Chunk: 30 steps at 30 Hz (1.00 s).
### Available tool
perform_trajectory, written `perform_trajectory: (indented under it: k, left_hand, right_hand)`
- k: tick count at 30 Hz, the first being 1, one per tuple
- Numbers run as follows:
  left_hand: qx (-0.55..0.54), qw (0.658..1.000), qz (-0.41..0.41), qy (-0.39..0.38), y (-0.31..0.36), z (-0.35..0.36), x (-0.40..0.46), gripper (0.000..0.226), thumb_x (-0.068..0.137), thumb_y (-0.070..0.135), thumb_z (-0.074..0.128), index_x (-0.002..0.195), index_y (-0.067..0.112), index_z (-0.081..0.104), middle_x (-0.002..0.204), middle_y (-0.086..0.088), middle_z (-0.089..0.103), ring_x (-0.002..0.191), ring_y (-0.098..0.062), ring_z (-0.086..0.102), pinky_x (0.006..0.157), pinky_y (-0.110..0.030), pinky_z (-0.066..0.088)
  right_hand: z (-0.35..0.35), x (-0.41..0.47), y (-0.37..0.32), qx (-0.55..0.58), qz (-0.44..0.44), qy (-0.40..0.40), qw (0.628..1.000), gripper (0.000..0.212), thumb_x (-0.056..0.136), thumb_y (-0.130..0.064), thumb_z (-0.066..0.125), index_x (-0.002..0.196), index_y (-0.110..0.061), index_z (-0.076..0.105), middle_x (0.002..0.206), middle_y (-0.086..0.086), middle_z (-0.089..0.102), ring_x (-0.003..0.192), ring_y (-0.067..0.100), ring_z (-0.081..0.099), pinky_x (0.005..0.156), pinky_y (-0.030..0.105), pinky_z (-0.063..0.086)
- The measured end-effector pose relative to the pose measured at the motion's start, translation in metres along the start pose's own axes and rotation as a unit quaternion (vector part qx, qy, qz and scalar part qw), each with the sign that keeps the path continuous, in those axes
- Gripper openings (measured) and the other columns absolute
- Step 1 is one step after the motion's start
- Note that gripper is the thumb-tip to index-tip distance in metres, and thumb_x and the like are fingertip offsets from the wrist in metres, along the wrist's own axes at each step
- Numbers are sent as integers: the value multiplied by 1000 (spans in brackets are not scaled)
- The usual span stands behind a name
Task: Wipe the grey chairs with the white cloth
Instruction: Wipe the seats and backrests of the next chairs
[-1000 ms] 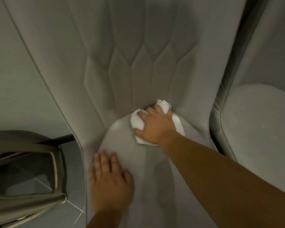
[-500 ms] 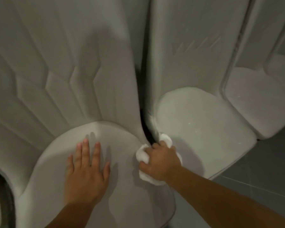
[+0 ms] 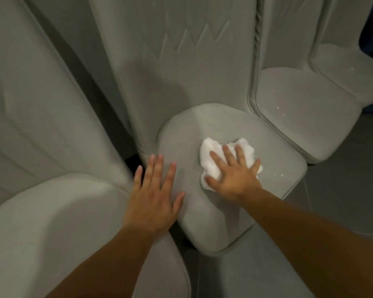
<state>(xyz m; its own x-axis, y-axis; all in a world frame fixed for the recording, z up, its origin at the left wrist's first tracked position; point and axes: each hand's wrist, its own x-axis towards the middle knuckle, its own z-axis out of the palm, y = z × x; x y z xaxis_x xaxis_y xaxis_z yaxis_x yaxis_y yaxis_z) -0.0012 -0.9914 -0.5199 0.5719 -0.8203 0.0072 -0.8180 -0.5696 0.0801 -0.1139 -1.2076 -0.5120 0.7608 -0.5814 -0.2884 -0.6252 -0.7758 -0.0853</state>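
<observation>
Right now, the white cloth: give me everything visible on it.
The white cloth is a small, crumpled wad, soft and fluffy-looking, possibly tissue-like; the material can't be confirmed. It lies on the seat cushion of the middle grey chair, toward its centre. The right hand presses it flat with straight, spread fingers, covering its lower right part; bunched edges stick out above the fingertips and to the left. The left hand rests flat on the same seat's left edge, apart from the cloth.

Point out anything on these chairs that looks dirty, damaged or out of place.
Small white specks lie on the seat being wiped, right of the white cloth near its edge, and more dot the next chair's seat. They look like crumbs or lint. No tears or spills show.
</observation>
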Motion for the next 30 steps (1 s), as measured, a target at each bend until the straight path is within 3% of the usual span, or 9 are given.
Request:
perform_trajectory:
  k: [4, 6, 9, 14, 17, 23, 26, 30]
  left_hand:
    - [12, 992, -100, -70, 11, 30, 14, 83, 93, 71, 2, 157, 19, -3, 164, -12, -8, 150, -27, -18, 121, -50, -3]
    - [3, 990, -122, -73, 14, 39, 15, 86, 90, 73, -5, 156, 19, -12, 163, -12, -18, 148, -27, -23, 121, -49, -7]
    - [8, 990, -129, -64, 15, 43, 16, 86, 91, 73, -1, 156, 17, -7, 163, -12, -14, 149, -27, -18, 121, -48, -5]
    - [-4, 989, -132, -64, 13, 45, 17, 84, 91, 73, 2, 156, 21, -7, 163, -8, -15, 149, -25, -20, 122, -47, -4]
    - [8, 990, -130, -61, 12, 51, 16, 79, 94, 71, 8, 157, 23, 1, 165, -3, -3, 151, -27, -13, 122, -48, 2]
    - [19, 992, -110, -53, 10, 57, 16, 76, 95, 64, 23, 158, 23, 13, 165, -5, 10, 152, -31, 1, 120, -50, 11]
    - [22, 993, -108, -51, 11, 56, 17, 78, 93, 63, 23, 158, 21, 16, 164, -6, 13, 152, -31, 3, 119, -49, 15]
    - [15, 992, -114, -47, 10, 54, 18, 79, 92, 63, 25, 157, 18, 22, 163, -8, 19, 151, -32, 8, 117, -48, 17]
  right_hand:
    - [20, 8, 9, 1, -33, 34, 999, 82, 83, -83, 15, 157, -51, 2, 170, -9, -8, 153, 22, -20, 115, 72, -6]
    - [19, 17, 14, -10, -41, 34, 999, 81, 86, -84, 18, 157, -51, -1, 169, -9, -9, 153, 24, -19, 115, 71, -6]
    - [14, 40, 16, -1, -45, 34, 998, 79, 89, -83, 26, 156, -51, -2, 169, -10, -9, 153, 25, -19, 115, 72, -7]
    - [6, 86, 11, -10, -40, 44, 998, 81, 88, -85, 17, 157, -48, -5, 169, -9, -6, 154, 28, -14, 115, 73, -2]
    - [5, 104, 12, -21, -58, 45, 997, 81, 88, -85, 15, 157, -47, -3, 169, -7, -2, 155, 30, -9, 116, 73, 1]
    - [5, 70, 19, -11, -105, 56, 993, 77, 88, -79, 19, 157, -44, 18, 167, -4, 15, 153, 28, 4, 115, 68, 9]
    - [19, 18, 31, 19, -169, 103, 980, 71, 85, -71, 40, 148, -40, 44, 160, 0, 37, 152, 31, 22, 110, 66, 23]
    - [36, -18, 33, 20, -206, 124, 970, 64, 83, -64, 52, 141, -37, 55, 156, -1, 43, 149, 31, 29, 109, 65, 25]
